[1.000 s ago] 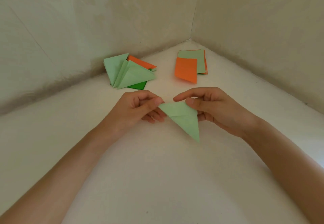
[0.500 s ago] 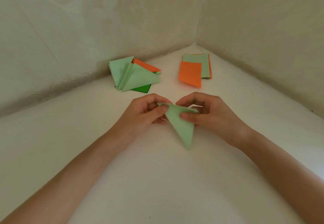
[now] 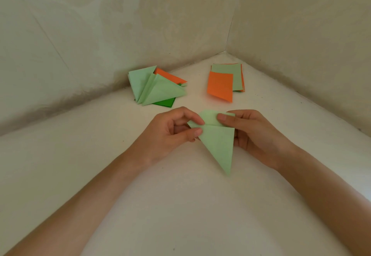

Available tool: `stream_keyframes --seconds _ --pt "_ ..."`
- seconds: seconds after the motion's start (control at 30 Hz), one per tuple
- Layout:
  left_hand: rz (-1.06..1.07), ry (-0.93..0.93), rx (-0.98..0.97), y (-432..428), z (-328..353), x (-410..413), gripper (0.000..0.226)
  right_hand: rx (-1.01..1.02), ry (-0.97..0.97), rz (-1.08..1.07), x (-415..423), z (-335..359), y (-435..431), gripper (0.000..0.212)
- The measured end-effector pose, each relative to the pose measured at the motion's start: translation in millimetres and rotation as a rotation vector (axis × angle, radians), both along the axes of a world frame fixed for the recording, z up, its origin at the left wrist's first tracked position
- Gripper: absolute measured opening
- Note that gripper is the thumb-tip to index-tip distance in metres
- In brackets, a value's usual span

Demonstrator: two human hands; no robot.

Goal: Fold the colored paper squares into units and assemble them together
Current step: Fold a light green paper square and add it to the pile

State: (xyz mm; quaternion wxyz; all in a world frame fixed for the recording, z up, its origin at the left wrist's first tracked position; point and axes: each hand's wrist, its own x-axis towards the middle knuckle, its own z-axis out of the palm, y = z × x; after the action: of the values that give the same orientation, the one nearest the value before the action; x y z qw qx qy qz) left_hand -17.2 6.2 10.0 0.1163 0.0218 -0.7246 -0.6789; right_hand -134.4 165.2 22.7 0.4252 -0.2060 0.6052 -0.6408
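- The left hand (image 3: 170,133) reaches in from the lower left, its bare forearm lying on a long slant over the white surface (image 3: 180,211), with the back of the hand turned up and outward
- Its fingers are curled in, and thumb and forefinger pinch the left corner of the light green folded paper (image 3: 218,145); the other fingers are tucked under, behind that corner
- The right hand (image 3: 257,135) reaches in from the lower right, wrist slightly bent, palm turned toward the paper
- Its thumb lies flat across the paper's upper right part, just above the crease, while its curled fingers support the sheet from behind, so this hand grips the paper too
- The paper is held between the two hands in the middle of the view, a narrow triangle with its long point aimed down toward the camera and a small flap standing above a straight crease at the top; whether the point touches the surface cannot be told
- Beyond the left hand, near the left wall (image 3: 90,35), lies a pile of folded units (image 3: 158,89): light green triangles over an orange and a dark green piece
- Beyond the right hand, close to the corner, sits a stack of flat squares (image 3: 219,86), an orange one askew on top of a light green one
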Motion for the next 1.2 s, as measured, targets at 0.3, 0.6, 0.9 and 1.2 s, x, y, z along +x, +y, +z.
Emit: stream_keyframes --seconds 0.3,0.6,0.9,1.2 --pt "0.038 -0.054 0.009 0 5 3 0.025 0.060 0.214 -0.091 3 -2 -1 0.021" --pt "0.113 -0.199 0.177 2 12 3 0.039 -0.016 0.506 -0.082 7 -3 -2 0.013" --pt "0.108 -0.258 0.141 2 11 -1 0.018 -0.021 0.567 -0.053 9 -6 1 0.013" --pt "0.003 -0.225 0.224 -11 3 1 0.015 -0.067 0.444 -0.116 2 -1 2 0.008"
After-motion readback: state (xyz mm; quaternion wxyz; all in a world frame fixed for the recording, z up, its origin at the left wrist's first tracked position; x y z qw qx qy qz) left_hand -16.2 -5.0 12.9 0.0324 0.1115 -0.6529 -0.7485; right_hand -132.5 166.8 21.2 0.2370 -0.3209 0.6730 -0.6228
